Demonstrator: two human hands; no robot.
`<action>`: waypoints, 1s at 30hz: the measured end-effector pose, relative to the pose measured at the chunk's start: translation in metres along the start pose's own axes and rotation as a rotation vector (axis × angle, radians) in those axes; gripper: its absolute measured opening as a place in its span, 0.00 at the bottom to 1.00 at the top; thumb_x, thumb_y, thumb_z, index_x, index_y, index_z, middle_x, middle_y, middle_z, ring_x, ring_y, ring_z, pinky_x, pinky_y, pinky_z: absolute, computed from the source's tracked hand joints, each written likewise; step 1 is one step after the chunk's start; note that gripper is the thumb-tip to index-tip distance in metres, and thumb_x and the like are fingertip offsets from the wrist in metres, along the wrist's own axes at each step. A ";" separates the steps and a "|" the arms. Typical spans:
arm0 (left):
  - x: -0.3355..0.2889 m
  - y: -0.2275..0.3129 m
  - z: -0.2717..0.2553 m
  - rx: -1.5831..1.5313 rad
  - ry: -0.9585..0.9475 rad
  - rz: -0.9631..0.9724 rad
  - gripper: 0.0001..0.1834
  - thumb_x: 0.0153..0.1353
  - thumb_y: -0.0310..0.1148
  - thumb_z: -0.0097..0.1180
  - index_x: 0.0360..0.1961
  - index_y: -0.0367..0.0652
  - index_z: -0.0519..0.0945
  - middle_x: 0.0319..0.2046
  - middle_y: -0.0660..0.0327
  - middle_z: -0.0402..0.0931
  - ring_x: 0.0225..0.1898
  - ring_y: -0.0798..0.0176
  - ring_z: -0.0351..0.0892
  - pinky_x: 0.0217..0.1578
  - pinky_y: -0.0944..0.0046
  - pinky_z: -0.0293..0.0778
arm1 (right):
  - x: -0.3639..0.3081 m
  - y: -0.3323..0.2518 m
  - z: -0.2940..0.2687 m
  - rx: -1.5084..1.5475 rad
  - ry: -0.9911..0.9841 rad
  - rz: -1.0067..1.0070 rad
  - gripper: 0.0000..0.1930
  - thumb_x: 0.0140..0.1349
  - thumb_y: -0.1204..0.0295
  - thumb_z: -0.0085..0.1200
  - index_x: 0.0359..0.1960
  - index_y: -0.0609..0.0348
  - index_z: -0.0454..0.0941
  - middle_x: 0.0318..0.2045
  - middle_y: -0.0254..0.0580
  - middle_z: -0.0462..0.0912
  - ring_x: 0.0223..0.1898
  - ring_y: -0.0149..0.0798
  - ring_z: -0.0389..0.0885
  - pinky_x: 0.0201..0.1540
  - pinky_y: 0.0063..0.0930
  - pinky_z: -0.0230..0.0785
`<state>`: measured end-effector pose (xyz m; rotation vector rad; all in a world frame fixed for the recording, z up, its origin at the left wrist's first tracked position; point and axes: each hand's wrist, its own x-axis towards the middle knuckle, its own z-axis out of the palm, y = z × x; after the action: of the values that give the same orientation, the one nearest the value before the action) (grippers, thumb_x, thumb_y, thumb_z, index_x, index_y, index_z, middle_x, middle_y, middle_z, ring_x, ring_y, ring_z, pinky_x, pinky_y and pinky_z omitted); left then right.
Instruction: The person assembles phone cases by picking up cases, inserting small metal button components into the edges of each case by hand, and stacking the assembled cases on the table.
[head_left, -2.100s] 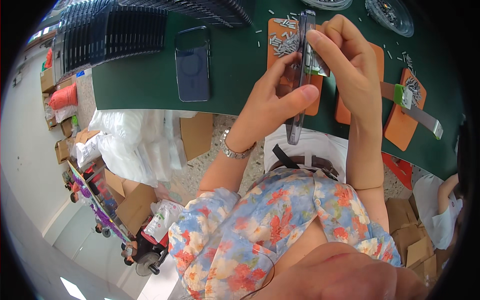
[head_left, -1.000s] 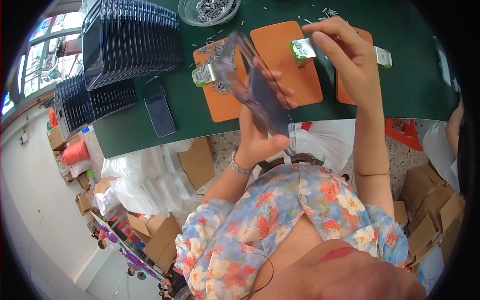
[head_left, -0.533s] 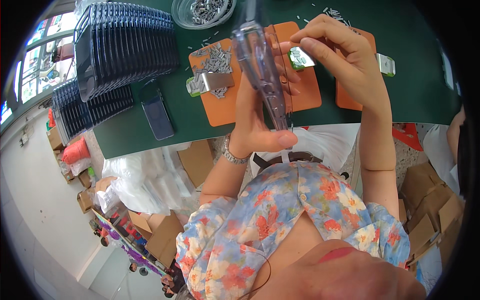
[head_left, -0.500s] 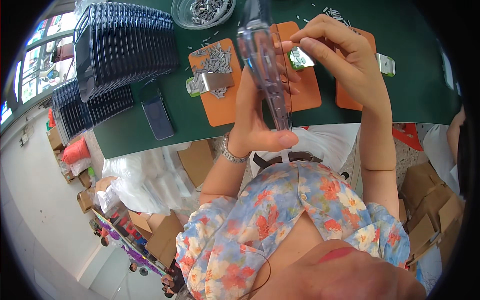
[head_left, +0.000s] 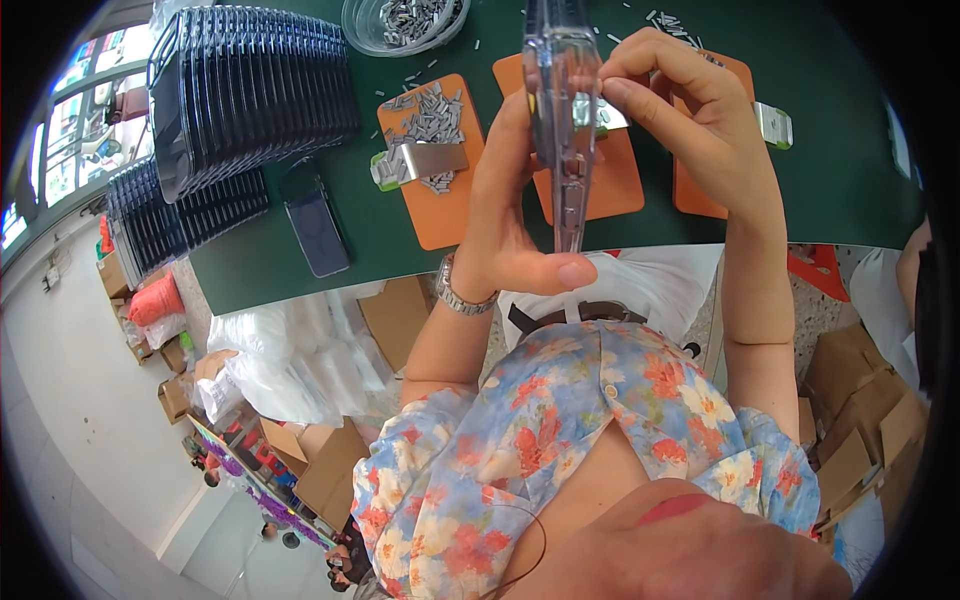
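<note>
A clear, thin-walled plastic case [head_left: 562, 110] stands edge-on above the table's front part. My left hand [head_left: 500, 215] grips it from the left, its thumb stretched out at the lower end and its fingers behind the case. On the other side my right hand [head_left: 695, 125] is closed in a pinch, thumb and forefinger together at the case's right edge. Whatever lies between those fingertips is too small to make out. Below the case sits an orange board [head_left: 610, 190] with a metal-and-green clip [head_left: 608, 115], partly covered by the case and hands.
Left of my hands, another orange board [head_left: 440, 225] carries small grey metal pins [head_left: 432, 118]. A tub of pins [head_left: 408, 22] stands behind it. Stacked dark clear cases [head_left: 255, 95] and a phone [head_left: 316, 225] lie farther left. A third orange board [head_left: 700, 190] is at the right.
My left hand has shifted the case rightward, closer to my right fingertips, and turned it more upright. The right hand has barely moved.
</note>
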<state>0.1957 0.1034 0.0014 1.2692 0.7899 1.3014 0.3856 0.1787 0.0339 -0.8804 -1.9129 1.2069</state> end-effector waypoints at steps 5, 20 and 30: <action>-0.005 0.005 -0.002 -0.138 -0.014 -0.009 0.62 0.38 0.61 0.70 0.67 0.33 0.56 0.64 0.48 0.60 0.44 0.62 0.75 0.41 0.64 0.74 | 0.000 0.006 0.017 0.252 0.119 0.012 0.05 0.68 0.74 0.50 0.37 0.65 0.74 0.35 0.32 0.75 0.33 0.24 0.71 0.38 0.16 0.64; -0.056 0.016 -0.004 -0.178 0.116 -0.253 0.54 0.48 0.57 0.66 0.66 0.34 0.57 0.60 0.55 0.63 0.44 0.66 0.74 0.41 0.64 0.76 | 0.031 -0.066 0.007 -0.347 -0.328 -0.056 0.07 0.63 0.72 0.52 0.33 0.64 0.71 0.29 0.44 0.70 0.32 0.41 0.72 0.36 0.29 0.65; -0.063 0.013 -0.005 -0.192 0.061 -0.268 0.53 0.52 0.50 0.65 0.71 0.38 0.50 0.59 0.56 0.64 0.44 0.66 0.73 0.43 0.64 0.75 | 0.027 -0.061 0.013 -0.299 -0.302 0.045 0.06 0.62 0.72 0.54 0.34 0.63 0.74 0.29 0.40 0.76 0.30 0.32 0.72 0.34 0.27 0.65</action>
<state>0.1768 0.0415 -0.0015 0.9397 0.8262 1.1716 0.3500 0.1752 0.0920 -0.9396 -2.3734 1.1496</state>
